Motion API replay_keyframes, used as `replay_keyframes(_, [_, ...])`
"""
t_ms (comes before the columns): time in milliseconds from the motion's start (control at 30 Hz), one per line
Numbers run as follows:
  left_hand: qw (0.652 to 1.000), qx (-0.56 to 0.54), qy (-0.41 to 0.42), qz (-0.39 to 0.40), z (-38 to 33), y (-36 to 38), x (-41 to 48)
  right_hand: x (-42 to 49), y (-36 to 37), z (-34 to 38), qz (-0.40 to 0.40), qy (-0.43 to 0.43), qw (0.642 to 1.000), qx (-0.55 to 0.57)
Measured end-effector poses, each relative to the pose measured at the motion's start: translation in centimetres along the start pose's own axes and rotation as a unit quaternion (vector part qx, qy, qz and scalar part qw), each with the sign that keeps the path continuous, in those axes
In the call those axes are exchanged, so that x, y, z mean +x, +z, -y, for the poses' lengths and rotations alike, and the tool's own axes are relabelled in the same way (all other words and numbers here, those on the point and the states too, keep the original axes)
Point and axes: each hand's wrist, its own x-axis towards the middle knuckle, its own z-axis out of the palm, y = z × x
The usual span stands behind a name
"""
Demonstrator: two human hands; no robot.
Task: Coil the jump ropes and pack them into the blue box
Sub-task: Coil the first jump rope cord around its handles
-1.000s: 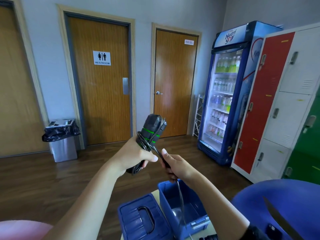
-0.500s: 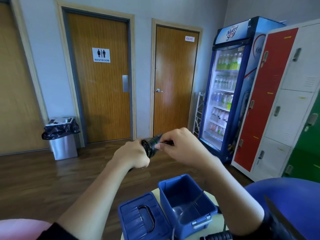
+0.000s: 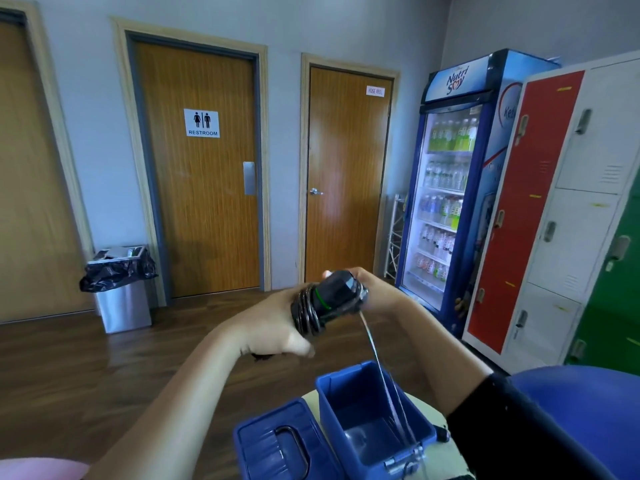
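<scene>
Since half a second ago your right hand (image 3: 375, 292) has dropped from over the top of the handle to behind its far end, and the handle now lies tilted, its end cap toward the camera, at the centre of the frame. Your left hand (image 3: 277, 323) is closed around the black jump rope handle (image 3: 329, 297), which has a thin green ring and several turns of cord (image 3: 306, 315) wound against your knuckles. Your right hand is pinched on the cord at the handle's tip; how firmly, you cannot tell, because the fingers sit behind the handle. A loose strand (image 3: 381, 368) runs from that tip down to the lower right, crossing the open blue box (image 3: 332, 396), which stands on a pale table (image 3: 446, 459) at the bottom centre of the frame with its lid (image 3: 263, 441) lying just left of it. The box looks empty. The likely trouble: slack tension could let the wound turns slip off the handle's end and unravel, or the trailing strand could snag on the box's latch (image 3: 403, 464) and drag the box. The strand is motion-blurred and leaves the bottom edge of the frame, so its remaining length and the second handle are not clearly visible.
</scene>
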Motion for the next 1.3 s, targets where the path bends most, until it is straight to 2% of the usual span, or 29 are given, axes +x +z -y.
replay_keyframes(167, [0.982,-0.172,0.048,-0.065,0.3,0.1,0.9,-1.1,2.6,-0.5,-0.066,0.074,0.993,0.062])
replay_keyframes(300, [0.967,-0.222,0.054,-0.111,-0.3,0.4,1.3,-2.0,2.5,-0.2,-0.110,0.092,0.990,0.004])
replay_keyframes(467, [0.937,-0.268,-0.050,-0.219,0.5,0.4,2.3,-3.2,1.8,0.2,-0.114,0.147,0.975,-0.124])
replay_keyframes(567, [0.928,-0.192,-0.161,-0.277,1.4,0.4,3.4,-3.7,2.0,1.0,-0.151,0.149,0.945,-0.249])
replay_keyframes(633, [0.920,-0.144,-0.225,-0.286,1.7,0.5,3.9,-4.0,2.7,2.0,-0.178,0.134,0.920,-0.323])
replay_keyframes(767, [0.931,0.047,-0.295,-0.207,0.5,0.9,4.0,-4.1,4.0,3.9,-0.203,0.020,0.869,-0.450])
replay_keyframes(833, [0.932,0.134,-0.302,-0.148,0.0,1.0,3.9,-3.9,3.3,4.4,-0.170,-0.030,0.870,-0.462])
replay_keyframes(967, [0.960,0.177,-0.215,0.016,-0.5,0.6,3.0,-2.8,1.0,5.4,-0.042,-0.122,0.925,-0.357])
replay_keyframes(1067, [0.965,0.158,-0.178,0.108,-0.5,0.0,1.8,-1.6,0.0,5.7,-0.006,-0.139,0.958,-0.249])
replay_keyframes(1200, [0.974,0.160,-0.079,0.139,-1.2,-0.1,0.9,-0.4,-0.7,5.2,-0.010,-0.128,0.987,-0.099])
replay_keyframes(1300, [0.990,0.088,-0.017,0.108,-0.9,-0.4,0.4,0.1,-0.3,3.8,-0.039,-0.106,0.993,-0.021])
